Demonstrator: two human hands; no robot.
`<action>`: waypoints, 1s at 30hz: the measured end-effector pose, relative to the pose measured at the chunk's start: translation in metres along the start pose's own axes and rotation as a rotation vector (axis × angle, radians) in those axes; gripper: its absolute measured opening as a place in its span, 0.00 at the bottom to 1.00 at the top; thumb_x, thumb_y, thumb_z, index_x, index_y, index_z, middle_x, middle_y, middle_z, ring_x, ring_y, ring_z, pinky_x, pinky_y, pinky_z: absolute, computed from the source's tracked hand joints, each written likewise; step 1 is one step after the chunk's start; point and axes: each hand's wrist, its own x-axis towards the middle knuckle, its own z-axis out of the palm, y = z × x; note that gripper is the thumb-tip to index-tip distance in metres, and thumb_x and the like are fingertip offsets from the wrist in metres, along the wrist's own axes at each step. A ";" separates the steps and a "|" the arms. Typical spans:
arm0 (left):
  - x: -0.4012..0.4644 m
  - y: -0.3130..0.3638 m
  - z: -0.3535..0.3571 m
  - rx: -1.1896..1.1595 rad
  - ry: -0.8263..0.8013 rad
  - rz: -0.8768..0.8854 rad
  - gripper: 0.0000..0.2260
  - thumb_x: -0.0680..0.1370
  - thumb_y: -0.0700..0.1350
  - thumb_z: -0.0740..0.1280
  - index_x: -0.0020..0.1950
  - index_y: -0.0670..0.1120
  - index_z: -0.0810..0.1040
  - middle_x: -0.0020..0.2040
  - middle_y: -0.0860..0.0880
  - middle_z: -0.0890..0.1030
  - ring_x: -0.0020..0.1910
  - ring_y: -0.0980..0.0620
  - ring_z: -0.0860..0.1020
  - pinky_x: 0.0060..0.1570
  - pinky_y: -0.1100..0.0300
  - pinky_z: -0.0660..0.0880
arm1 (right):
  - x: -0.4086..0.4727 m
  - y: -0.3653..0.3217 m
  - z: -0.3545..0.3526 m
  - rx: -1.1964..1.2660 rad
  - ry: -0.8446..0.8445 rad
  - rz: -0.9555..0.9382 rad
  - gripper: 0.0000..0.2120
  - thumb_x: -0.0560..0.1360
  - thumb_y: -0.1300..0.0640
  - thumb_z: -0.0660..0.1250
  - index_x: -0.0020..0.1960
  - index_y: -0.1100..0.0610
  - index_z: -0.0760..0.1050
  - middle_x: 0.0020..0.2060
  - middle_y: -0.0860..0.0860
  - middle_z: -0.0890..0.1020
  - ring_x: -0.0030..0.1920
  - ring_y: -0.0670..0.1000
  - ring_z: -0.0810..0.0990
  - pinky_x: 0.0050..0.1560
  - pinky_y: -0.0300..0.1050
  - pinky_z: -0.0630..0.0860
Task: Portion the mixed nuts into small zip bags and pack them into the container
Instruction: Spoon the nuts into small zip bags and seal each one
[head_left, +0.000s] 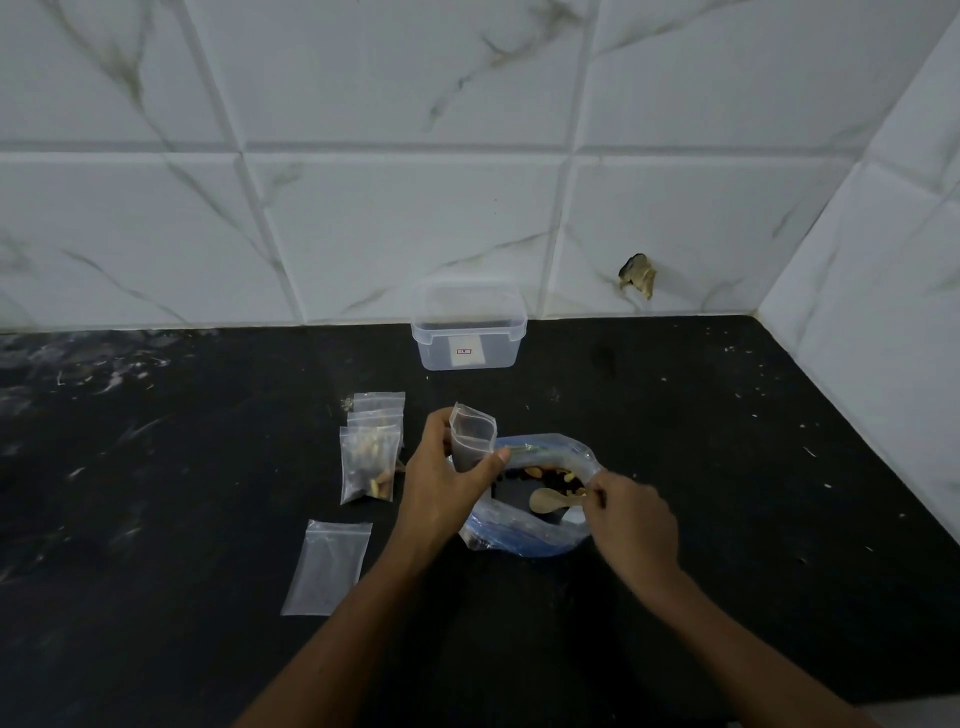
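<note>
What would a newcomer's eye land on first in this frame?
Probably the two hands at centre: the left hand holds a small empty zip bag upright, while the right hand holds a wooden spoon in the big bag of mixed nuts. Next, the filled small bags to their left and the clear container by the tiled wall.
</note>
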 end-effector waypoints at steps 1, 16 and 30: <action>-0.001 0.001 0.000 0.001 0.000 0.005 0.20 0.72 0.46 0.75 0.58 0.57 0.69 0.51 0.59 0.77 0.50 0.69 0.77 0.45 0.73 0.74 | -0.001 0.001 0.002 -0.023 -0.010 -0.015 0.05 0.80 0.55 0.61 0.49 0.50 0.77 0.36 0.45 0.77 0.35 0.42 0.77 0.36 0.37 0.77; 0.002 0.021 0.017 -0.038 -0.030 0.034 0.24 0.71 0.45 0.76 0.56 0.62 0.66 0.54 0.57 0.78 0.51 0.67 0.77 0.45 0.72 0.74 | 0.004 -0.069 -0.033 0.547 -0.087 -0.262 0.11 0.76 0.51 0.69 0.58 0.48 0.76 0.45 0.40 0.80 0.46 0.36 0.79 0.45 0.32 0.77; 0.021 0.024 -0.009 -0.132 -0.072 0.043 0.05 0.78 0.39 0.67 0.46 0.48 0.80 0.44 0.42 0.81 0.44 0.52 0.80 0.47 0.57 0.79 | 0.037 -0.050 -0.043 0.600 -0.095 -0.347 0.04 0.76 0.58 0.68 0.45 0.52 0.82 0.38 0.49 0.83 0.41 0.48 0.83 0.47 0.54 0.81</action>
